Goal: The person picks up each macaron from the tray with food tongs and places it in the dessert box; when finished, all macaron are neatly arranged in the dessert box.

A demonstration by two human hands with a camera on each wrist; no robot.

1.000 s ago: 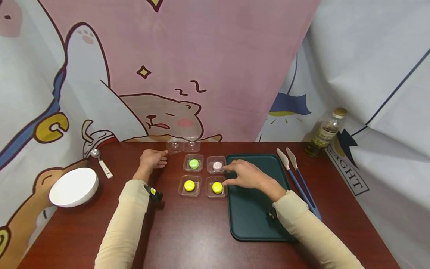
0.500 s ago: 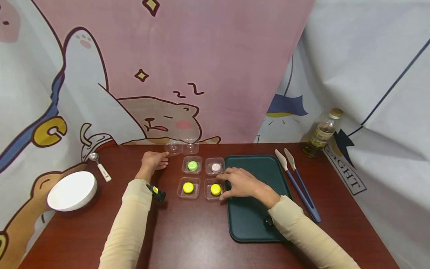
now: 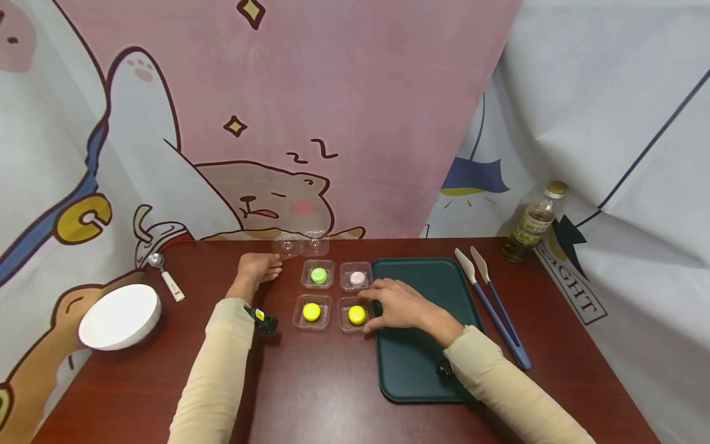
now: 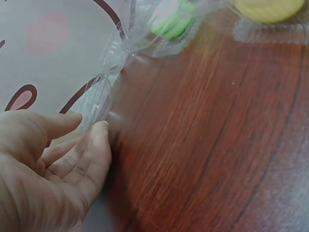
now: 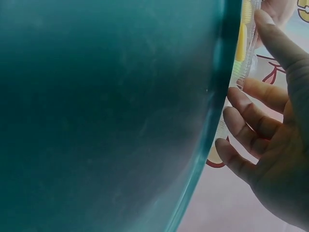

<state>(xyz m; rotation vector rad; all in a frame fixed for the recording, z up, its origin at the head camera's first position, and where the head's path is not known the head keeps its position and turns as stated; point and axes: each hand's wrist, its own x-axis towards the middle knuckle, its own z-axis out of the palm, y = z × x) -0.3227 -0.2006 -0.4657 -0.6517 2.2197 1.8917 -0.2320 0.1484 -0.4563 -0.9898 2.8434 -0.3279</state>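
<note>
My left hand (image 3: 259, 269) pinches the left corner of a clear plastic lid (image 3: 315, 245) at the back of the table. In the left wrist view, thumb and forefinger meet at that lid's edge (image 4: 99, 92). In front of it are clear boxes, each holding one macaron: green (image 3: 318, 275), pale pink (image 3: 357, 279), yellow (image 3: 312, 312) and another yellow (image 3: 357, 315). My right hand (image 3: 396, 303), over the tray's left edge, grips the near right box (image 3: 345, 327) by its right side, thumb at the near corner and forefinger at the far one.
A dark green tray (image 3: 413, 370) lies to the right of the boxes, with blue-handled tongs (image 3: 499, 314) beyond it. An oil bottle (image 3: 530, 227) stands at the back right. On the left are a white bowl (image 3: 119, 317) and a scoop (image 3: 168, 279) with a white handle.
My right hand has come down and toward me, from beside the pink macaron's box to the near right box. My left hand stays at the lid; the boxes have not visibly moved.
</note>
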